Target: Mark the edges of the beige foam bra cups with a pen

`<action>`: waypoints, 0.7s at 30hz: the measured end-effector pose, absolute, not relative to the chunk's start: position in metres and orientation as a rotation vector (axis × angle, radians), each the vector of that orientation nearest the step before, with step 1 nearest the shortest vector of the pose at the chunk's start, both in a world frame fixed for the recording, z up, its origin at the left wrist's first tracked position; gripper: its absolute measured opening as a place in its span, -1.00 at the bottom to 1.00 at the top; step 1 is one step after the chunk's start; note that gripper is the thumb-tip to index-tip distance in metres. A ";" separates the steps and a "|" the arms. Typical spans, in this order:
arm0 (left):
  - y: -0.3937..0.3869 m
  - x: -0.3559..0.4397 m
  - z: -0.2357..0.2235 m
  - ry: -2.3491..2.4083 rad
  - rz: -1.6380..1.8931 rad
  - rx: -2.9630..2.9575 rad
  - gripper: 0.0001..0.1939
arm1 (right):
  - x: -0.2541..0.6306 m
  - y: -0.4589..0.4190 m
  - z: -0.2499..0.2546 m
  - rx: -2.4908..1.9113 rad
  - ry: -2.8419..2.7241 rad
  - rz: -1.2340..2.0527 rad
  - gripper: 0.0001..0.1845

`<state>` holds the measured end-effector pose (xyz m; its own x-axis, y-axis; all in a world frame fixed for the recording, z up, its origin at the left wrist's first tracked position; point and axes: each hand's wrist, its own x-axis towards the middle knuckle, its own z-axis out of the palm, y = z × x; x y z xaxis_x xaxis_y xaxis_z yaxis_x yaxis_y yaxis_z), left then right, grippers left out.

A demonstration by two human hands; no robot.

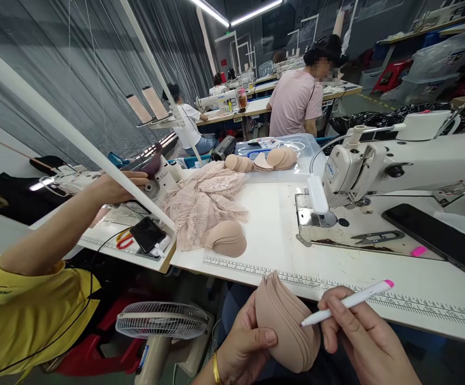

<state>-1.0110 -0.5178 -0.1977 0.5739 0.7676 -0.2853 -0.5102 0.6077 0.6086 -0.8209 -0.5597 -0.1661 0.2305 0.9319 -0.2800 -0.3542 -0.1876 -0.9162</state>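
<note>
In my left hand [248, 339] I grip a stack of beige bra cups [286, 326], fanned so that several edges show, just off the table's front edge. My right hand [356, 334] pinches a white marker pen [350, 302] with a pink end. Its tip touches or nearly touches the cups' layered edges; I cannot tell which. More bra cups [228, 239] lie stacked on the table beyond my left hand, beside a heap of beige lace fabric [208, 198].
A sewing machine [352, 166] stands at right, with thread snips [379, 237], a pink cap [419, 251] and a phone [436, 235] on its bed. A ruler strip [296, 279] runs along the table edge. At left are a co-worker's arm [67, 224] and a fan [162, 321].
</note>
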 end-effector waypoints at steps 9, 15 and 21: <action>-0.517 -1.010 -0.194 0.552 0.796 0.524 -0.18 | -0.821 -0.560 -0.165 -1.258 -0.674 1.300 -0.47; -0.519 -1.009 -0.193 0.555 0.801 0.549 -0.17 | -0.812 -0.561 -0.186 -1.166 -0.853 1.366 -0.52; -0.519 -1.007 -0.193 0.557 0.801 0.544 -0.17 | -0.814 -0.560 -0.178 -1.206 -0.849 1.341 -0.48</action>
<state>-1.0068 -0.5189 -0.1928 0.5716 0.7810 -0.2516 -0.5081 0.5777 0.6388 -0.8136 -0.5597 -0.1784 0.1065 0.9769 -0.1855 -0.2503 -0.1542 -0.9558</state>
